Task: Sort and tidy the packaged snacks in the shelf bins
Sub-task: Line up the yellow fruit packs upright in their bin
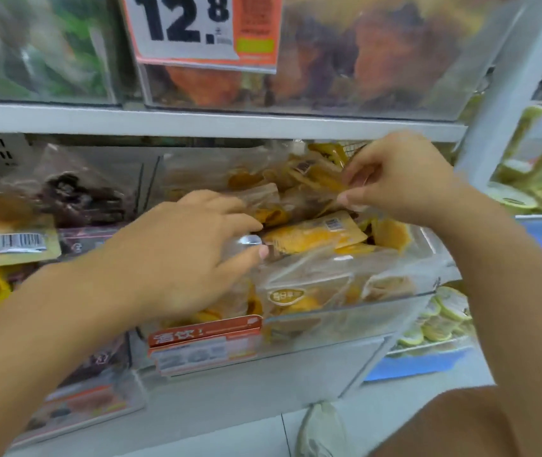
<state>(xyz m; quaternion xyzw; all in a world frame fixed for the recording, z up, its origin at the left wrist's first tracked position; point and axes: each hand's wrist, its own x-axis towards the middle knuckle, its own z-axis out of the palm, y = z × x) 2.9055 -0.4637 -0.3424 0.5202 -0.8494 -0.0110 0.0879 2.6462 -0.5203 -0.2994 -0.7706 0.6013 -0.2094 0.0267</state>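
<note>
A clear plastic shelf bin in the middle holds several clear packets of yellow dried fruit. My left hand reaches into the bin from the left, with its fingers and thumb closed on a clear packet on top of the pile. My right hand is higher, at the back right of the bin, and pinches the edge of another yellow snack packet between thumb and fingers. The picture is blurred by motion.
A bin of dark dried fruit stands to the left, with yellow packets beyond it. An upper shelf with bins and a 12.8 price card hangs close above. Green-yellow packets fill the right-hand shelves. A white upright post stands between.
</note>
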